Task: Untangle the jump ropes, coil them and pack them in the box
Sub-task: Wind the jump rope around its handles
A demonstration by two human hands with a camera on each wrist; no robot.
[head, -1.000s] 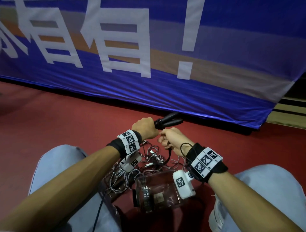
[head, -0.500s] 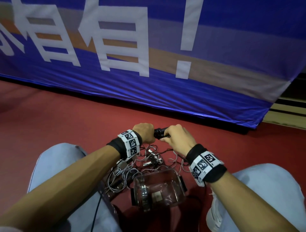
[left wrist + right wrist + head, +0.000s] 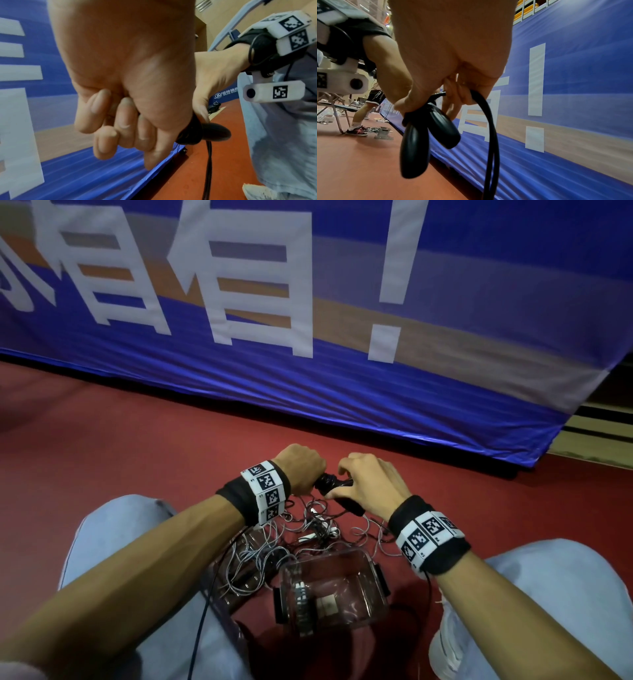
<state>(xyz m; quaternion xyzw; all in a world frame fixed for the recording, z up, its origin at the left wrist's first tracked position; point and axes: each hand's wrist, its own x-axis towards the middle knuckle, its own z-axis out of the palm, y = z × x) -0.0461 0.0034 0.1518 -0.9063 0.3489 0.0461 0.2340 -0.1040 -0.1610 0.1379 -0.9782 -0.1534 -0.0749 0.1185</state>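
Note:
Over the red floor, my left hand [image 3: 303,470] is a fist round one end of the black jump rope's two handles [image 3: 334,486]. My right hand [image 3: 356,481] lies over their other end, thumb and fingers curled round them. In the left wrist view the left hand [image 3: 120,128] is closed, and a black handle end [image 3: 207,133] sticks out with black cord [image 3: 208,169] hanging below. The right wrist view shows my right hand [image 3: 447,100] pinching both handles [image 3: 426,135] together with a loop of black cord [image 3: 492,135]. A tangle of grey ropes [image 3: 267,553] lies below the hands.
A clear plastic box [image 3: 371,573] stands on the floor between my knees, part of the tangle hanging over its left side. A blue banner [image 3: 308,392] closes the far side. Far left in the right wrist view are a folding chair [image 3: 337,108] and a standing person's legs [image 3: 363,116].
The handles pointed up and right from my left hand; my right hand came over them and took hold, and they now slant down to the right. Both hands have sunk slightly.

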